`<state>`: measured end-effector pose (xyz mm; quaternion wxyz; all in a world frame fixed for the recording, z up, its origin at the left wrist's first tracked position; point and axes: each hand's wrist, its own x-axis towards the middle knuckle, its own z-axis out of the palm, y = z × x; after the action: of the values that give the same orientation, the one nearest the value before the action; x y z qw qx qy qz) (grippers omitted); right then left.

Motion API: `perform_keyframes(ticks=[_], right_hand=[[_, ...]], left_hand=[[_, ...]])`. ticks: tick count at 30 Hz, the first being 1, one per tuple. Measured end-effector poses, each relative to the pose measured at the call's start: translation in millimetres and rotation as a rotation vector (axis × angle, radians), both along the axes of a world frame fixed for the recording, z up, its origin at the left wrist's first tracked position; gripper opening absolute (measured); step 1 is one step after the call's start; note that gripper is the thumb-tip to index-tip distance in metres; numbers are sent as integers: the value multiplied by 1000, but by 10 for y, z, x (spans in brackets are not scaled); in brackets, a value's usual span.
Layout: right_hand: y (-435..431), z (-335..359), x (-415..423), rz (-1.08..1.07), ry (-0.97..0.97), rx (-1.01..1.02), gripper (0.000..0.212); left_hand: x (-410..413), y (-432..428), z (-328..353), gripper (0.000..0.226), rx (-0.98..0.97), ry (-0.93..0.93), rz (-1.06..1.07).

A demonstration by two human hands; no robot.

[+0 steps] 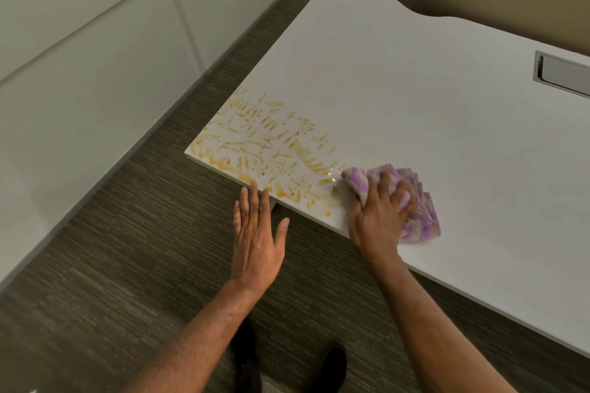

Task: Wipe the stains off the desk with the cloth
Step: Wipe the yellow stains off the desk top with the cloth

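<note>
Head view: cloth (pixel 415 201) bunched on the desk (pixel 415 89), just right of the stains (pixel 265 147).
Right hand (pixel 380 210): pressing the cloth, fingers spread.
Left hand (pixel 255 233): open, empty, at desk edge.
Handling: probably soft, light; press from above.

Orange-yellow stains (pixel 265 150) were smeared in short streaks across the near-left corner of the white desk (pixel 431 112). A purple-and-cream cloth (pixel 418 204), bunched and folded, was pressed flat just right of the stains, near the front edge.
</note>
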<state>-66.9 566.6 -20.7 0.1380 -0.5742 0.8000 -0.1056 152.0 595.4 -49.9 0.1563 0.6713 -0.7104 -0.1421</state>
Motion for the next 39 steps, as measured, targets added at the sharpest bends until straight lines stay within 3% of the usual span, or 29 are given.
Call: perform_keyframes(ticks=[10,13,17,20,29,39], right_hand=[[245,-138,336,377,111,-47,65],[389,-181,232,327,164,-67,71],[402,-153,180,105,93,-23,73],[360,-145,178,66,92,32,85],[110,-166,317,69,89,41,77],[58,-154,633,318,147,-19,71]], left_hand=[[58,-10,-133,76,-43,-18,11],[38,-3,-154,76,-35,-18,12],[31,-8,-163,77,-9,-3,6],[33,-21,-161,77,-4,12,2],[131,-77,-209,75,-63,60,14],[164,-39,-218,69,-133,96,28]])
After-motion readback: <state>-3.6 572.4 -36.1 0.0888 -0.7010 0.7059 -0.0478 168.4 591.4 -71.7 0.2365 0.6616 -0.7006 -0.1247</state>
